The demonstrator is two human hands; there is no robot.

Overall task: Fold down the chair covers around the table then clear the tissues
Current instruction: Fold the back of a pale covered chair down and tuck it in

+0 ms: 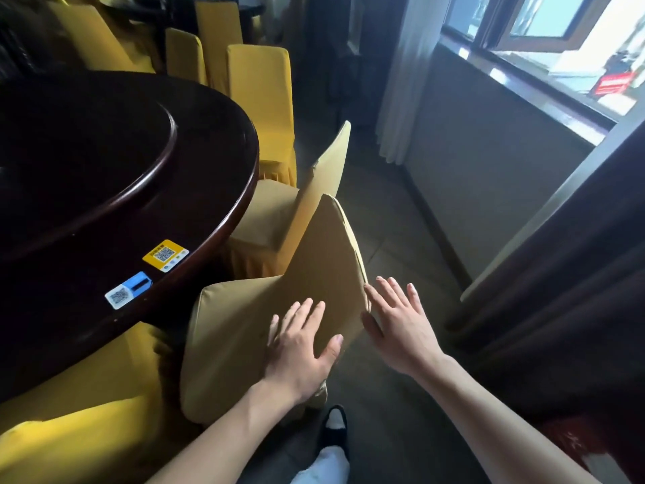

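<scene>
A chair in a pale yellow cover (244, 330) stands at the near edge of the round dark table (209, 190). My left hand (302, 347) lies flat on the chair back's cover, fingers spread, thumb hooked over its right edge. My right hand (401, 326) is open just past that edge, its thumb near or touching the cover. A second pale covered chair (324, 176) stands beyond it. Brighter yellow covered chairs (260, 89) line the far side of the table. No tissues are visible.
Two QR-code stickers (165, 255) sit on the table rim, and a raised turntable disc (150, 158) fills its middle. A wall with a window (544, 47) and a white curtain runs on the right. A dark curtain (558, 291) hangs near right. Tiled floor lies between.
</scene>
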